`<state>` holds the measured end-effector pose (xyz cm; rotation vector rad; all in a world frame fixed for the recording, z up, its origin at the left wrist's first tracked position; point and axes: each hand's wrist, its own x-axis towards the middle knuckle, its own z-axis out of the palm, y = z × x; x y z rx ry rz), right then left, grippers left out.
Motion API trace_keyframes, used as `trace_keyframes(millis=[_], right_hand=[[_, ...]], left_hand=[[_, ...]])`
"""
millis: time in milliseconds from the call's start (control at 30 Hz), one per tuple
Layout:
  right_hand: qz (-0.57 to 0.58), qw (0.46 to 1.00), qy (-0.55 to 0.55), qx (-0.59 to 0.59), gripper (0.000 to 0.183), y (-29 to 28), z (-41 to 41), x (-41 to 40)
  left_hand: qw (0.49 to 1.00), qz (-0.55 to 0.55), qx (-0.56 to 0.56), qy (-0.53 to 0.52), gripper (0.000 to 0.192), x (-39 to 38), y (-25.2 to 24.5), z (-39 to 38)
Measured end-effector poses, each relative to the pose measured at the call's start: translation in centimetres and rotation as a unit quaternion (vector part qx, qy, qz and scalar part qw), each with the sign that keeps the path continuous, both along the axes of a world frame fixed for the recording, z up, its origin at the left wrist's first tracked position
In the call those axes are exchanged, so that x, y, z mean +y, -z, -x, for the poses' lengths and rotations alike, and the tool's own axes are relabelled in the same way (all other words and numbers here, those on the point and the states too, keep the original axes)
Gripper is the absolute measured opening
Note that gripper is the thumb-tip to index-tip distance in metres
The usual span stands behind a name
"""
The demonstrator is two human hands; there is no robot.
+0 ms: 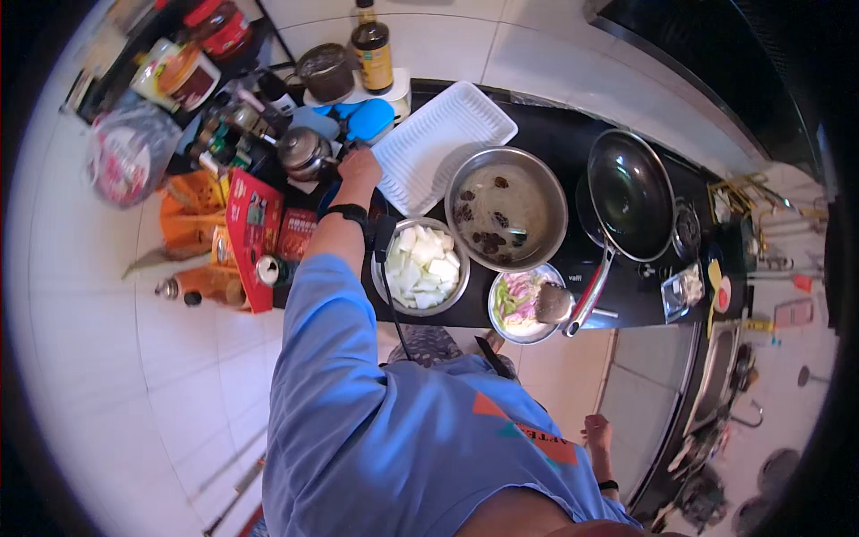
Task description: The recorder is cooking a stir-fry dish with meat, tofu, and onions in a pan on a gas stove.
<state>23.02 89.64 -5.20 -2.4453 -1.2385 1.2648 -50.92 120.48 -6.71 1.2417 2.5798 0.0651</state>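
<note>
My left hand (361, 169) reaches over the back left of the black counter, between a metal lidded pot (303, 153) and a white ribbed tray (443, 141). Its fingertips are near blue-lidded containers (371, 119); what they touch is hidden. My right hand (596, 429) hangs low at my side with curled fingers, and nothing shows in it. Before me stands a metal bowl of pale cut vegetable pieces (424, 265). Next to it, a wide steel pot (507, 208) holds cloudy liquid with dark round pieces. A smaller bowl (527, 302) contains pink and green sliced food.
A frying pan (631, 194) with a red handle rests on the stove at right. A metal spatula (556, 305) lies across the small bowl. Bottles, including a yellow-labelled one (372, 57), and a red box (255, 235) crowd the left. The sink (715, 376) is far right.
</note>
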Motion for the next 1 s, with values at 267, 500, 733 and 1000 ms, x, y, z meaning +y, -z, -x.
trace_keyframes(millis=[267, 500, 733, 1000], right_hand=[[-0.07, 0.983, -0.157, -0.064, 0.009, -0.4, 8.6, -2.7], [-0.114, 0.978, -0.165, -0.054, 0.013, -0.5, 10.8, -2.8], [-0.017, 0.999, -0.002, -0.034, 0.011, -0.6, 10.8, -5.4], [-0.01, 1.0, 0.002, 0.01, 0.01, 0.9, 10.5, -7.8]], left_hand=[[0.998, 0.034, -0.032, -0.044, 0.034, 1.5, -0.3, 1.4], [0.992, -0.106, -0.063, 0.008, 0.027, 0.6, -2.9, -0.5], [0.97, -0.224, -0.082, 0.036, 0.021, 1.8, -4.5, -0.7], [0.968, -0.236, -0.035, 0.081, 0.018, 2.2, -9.6, 2.0]])
